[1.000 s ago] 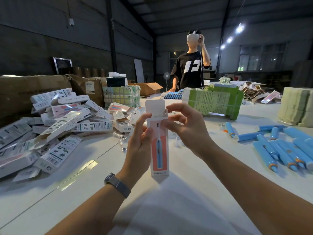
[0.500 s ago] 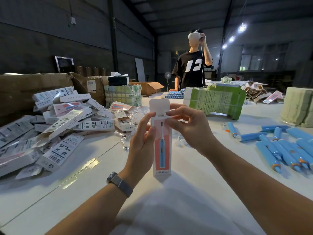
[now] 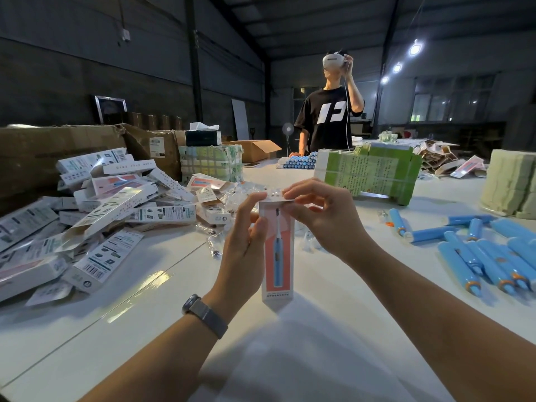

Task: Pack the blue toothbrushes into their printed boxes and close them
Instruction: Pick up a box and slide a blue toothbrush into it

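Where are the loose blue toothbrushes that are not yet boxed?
In the head view the loose blue toothbrushes lie on the white table at the right edge, beyond the right hand, in front of the pale stack.

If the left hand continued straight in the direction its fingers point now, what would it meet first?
The left hand grips the printed box, fingers pointing up and away. Beyond them probably lie the clear plastic wrappers, though depth is unclear.
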A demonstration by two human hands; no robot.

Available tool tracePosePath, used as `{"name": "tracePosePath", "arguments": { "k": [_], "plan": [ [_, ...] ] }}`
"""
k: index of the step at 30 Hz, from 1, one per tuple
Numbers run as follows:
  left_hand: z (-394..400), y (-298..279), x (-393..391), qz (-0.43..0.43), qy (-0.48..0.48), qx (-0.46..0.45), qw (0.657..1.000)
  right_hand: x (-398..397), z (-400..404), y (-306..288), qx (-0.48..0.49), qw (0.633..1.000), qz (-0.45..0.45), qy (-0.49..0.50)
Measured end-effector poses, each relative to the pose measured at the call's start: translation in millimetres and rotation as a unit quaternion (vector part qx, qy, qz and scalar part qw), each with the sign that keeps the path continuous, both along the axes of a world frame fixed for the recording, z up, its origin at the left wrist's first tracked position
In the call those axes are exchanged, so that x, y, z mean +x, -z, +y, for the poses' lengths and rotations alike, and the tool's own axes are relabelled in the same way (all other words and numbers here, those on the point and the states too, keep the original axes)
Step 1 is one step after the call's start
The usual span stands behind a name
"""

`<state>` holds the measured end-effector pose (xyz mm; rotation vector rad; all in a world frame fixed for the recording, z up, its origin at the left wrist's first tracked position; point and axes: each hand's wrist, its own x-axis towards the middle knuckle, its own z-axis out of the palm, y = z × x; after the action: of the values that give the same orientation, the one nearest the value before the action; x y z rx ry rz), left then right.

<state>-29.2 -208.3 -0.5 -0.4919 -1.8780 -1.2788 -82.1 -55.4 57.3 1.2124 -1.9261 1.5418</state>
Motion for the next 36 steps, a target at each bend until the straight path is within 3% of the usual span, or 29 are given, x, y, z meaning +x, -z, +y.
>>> {"name": "tracePosePath", "arguments": {
  "k": [6,13,18,24,36],
  "plan": [
    [2.9,1.1,-0.5,0.021,-0.015,-0.009,1.000,1.8,0.1,-2.3,-0.024,0.999,-0.026,-0.015],
    [2.9,-3.6,0.3,0.006,-0.001,0.035,0.999,3.3,-3.4,-3.1,0.012,1.000,0.008,0.011],
    [3.9,-9.7,0.4,0.048,-0.039,0.033,0.998,7.4,-6.2,-5.6,0.015,0.999,0.036,-0.011],
    [8.2,-12.9,4.3,0.031,-0.026,0.057,0.998,8.1,-4.2,-5.5,0.016,1.000,0.012,-0.010],
    [7.0,-8.0,1.2,0.026,-0.038,0.005,0.999,9.9,-6.8,-7.3,0.019,0.998,0.053,0.031]
  ]
}}
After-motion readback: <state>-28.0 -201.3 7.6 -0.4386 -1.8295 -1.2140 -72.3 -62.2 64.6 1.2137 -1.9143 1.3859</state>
